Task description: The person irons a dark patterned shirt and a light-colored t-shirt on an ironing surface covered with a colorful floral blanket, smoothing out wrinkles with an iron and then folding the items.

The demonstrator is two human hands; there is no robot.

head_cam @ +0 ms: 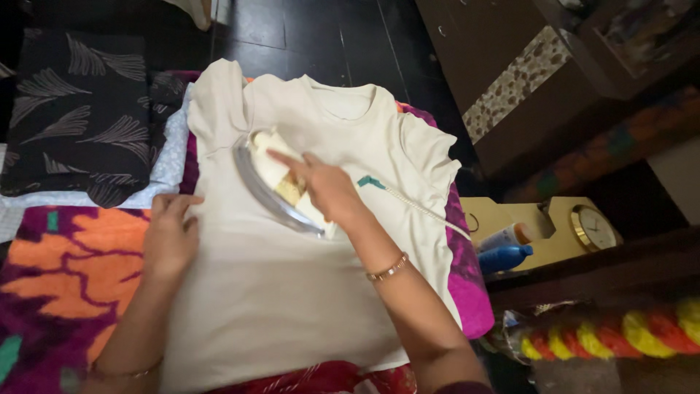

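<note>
A cream short-sleeved shirt (292, 292) lies spread flat on a bright patterned blanket (65, 270), its neck pointing away from me. My right hand (324, 186) grips the handle of a cream and silver clothes iron (273, 182), which is tipped on its edge over the shirt's chest. The iron's cord (415, 204) trails to the right across the shirt. My left hand (171, 233) rests flat, fingers apart, on the shirt's left edge where it meets the blanket.
A dark cloth with pale leaf prints (80, 109) lies folded at the back left. To the right stand a blue spray bottle (503, 257), a gold-rimmed clock (594, 228) and a wooden cabinet (510, 80). A red and yellow twisted roll (620, 332) lies lower right.
</note>
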